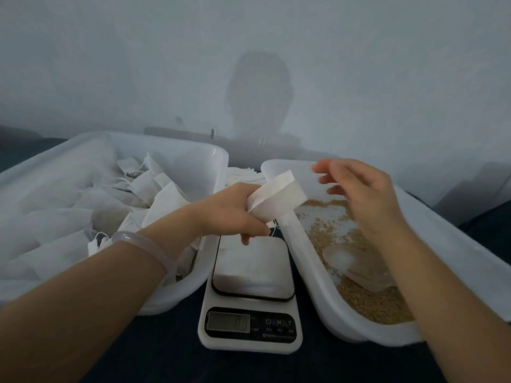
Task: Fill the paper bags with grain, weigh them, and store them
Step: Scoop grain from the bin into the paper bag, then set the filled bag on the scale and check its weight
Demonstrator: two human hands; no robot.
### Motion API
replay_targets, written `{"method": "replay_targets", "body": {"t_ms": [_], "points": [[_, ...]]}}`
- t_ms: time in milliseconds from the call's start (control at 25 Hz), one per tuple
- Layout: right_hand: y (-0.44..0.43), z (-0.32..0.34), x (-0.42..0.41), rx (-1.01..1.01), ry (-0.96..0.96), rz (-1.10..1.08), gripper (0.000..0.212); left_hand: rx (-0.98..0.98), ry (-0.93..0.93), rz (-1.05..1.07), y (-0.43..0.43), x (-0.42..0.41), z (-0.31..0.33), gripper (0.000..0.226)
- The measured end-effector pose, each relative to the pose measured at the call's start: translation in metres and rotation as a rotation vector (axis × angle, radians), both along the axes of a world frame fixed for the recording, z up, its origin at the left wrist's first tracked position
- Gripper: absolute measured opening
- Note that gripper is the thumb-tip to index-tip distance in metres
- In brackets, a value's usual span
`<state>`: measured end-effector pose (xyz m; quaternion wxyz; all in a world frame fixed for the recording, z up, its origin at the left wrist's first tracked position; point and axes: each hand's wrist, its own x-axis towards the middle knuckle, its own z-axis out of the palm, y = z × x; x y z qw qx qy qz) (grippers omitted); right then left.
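View from a head-worn camera, looking down at a dark cloth-covered surface in front of a pale wall that carries a person's shadow. The left hand (232,214) reaches in from the lower left with a pale translucent bracelet (143,244) on its wrist. Its fingers are curled around the lower part of a small white paper bag (276,197), gripping it. The bag is raised in the air above the far end of the scale and the near-left rim of the right tub, tilted with its top end pointing up and to the right. A thin string hangs from it beside the fingertips. The right hand (359,194) hovers just to the right of the bag, not touching it, fingers spread, loosely bent and holding nothing. A white digital kitchen scale (253,268) sits in the centre between two white plastic tubs, its platform bare and its display too blurred to read. The left tub (193,158) is heaped with many white paper bags (83,211). The right tub (304,258) holds a thin, scattered layer of tan grain (373,302), and a clear plastic scoop (356,269) lies on the grain under the right forearm. A small stack of flat white bags (243,175) lies behind the scale, between the tubs.
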<state>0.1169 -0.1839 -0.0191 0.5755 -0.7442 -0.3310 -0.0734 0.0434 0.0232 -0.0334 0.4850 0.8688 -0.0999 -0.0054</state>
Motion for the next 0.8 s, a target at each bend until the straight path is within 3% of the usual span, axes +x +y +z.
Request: {"method": "replay_targets", "body": {"t_ms": [40, 120, 200, 240, 320, 400, 480, 560, 640, 800], "points": [[-0.021, 0.007, 0.008, -0.138, -0.001, -0.088, 0.014, -0.005, -0.002, 0.007, 0.001, 0.001, 0.0, 0.023], [-0.076, 0.012, 0.02, -0.709, 0.042, -0.213, 0.023, -0.027, -0.004, 0.012, 0.002, 0.002, -0.001, 0.021], [-0.126, 0.001, 0.024, -1.231, 0.23, -0.215, 0.048, -0.053, -0.002, 0.006, 0.001, 0.003, -0.001, 0.021], [-0.144, -0.007, 0.022, -1.365, 0.313, -0.194, 0.054, -0.065, 0.0, -0.001, 0.001, 0.004, -0.002, 0.021], [-0.164, -0.021, 0.019, -1.393, 0.344, -0.172, 0.05, -0.105, 0.008, -0.006, 0.0, 0.005, -0.002, 0.022], [-0.169, -0.03, 0.019, -1.297, 0.255, -0.189, 0.041, -0.143, 0.014, 0.007, -0.001, 0.005, -0.002, 0.022], [-0.165, -0.034, 0.022, -1.25, 0.223, -0.197, 0.045, -0.185, 0.05, 0.002, -0.002, 0.003, -0.001, 0.023], [-0.159, -0.04, 0.024, -1.286, 0.238, -0.169, 0.051, -0.245, 0.124, -0.013, -0.005, 0.003, 0.003, 0.025], [-0.155, -0.044, 0.027, -1.311, 0.173, -0.168, 0.04, -0.243, 0.171, 0.012, -0.009, 0.005, 0.007, 0.034], [-0.164, -0.026, 0.024, -1.143, 0.062, -0.266, 0.027, -0.288, 0.052, 0.069, -0.04, 0.012, 0.016, 0.042]]}}
